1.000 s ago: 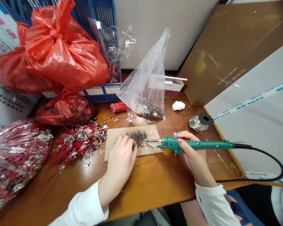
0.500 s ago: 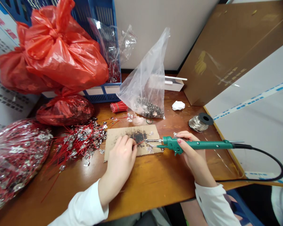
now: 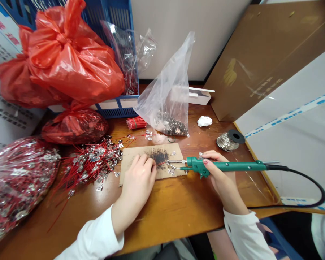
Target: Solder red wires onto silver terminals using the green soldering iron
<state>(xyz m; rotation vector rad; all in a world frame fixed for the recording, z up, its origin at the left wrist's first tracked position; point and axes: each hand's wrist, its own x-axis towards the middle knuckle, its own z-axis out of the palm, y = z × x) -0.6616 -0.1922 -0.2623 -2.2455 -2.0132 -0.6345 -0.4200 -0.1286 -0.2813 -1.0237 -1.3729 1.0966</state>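
My left hand (image 3: 138,177) rests on a scorched cardboard sheet (image 3: 132,162), its fingertips pinching a thin red wire (image 3: 160,163) that runs toward the burnt patch. My right hand (image 3: 222,177) grips a green soldering iron (image 3: 227,166) by the handle. The iron's metal tip (image 3: 174,161) reaches over the cardboard, close to the red wire's end. Small silver metal terminals (image 3: 172,172) lie on the cardboard just under the tip. Whether the tip touches the wire is hard to tell.
Left of the cardboard lies a heap of red wires with silver terminals (image 3: 92,162). Red and clear bags (image 3: 21,184) of the same parts bulk at the left. A solder spool (image 3: 229,141), clear bag (image 3: 170,104) and the iron's black cord (image 3: 300,180) lie around the right and back.
My left hand has shifted slightly down and to the left on the cardboard. The soldering iron and my right hand stay almost where they were.
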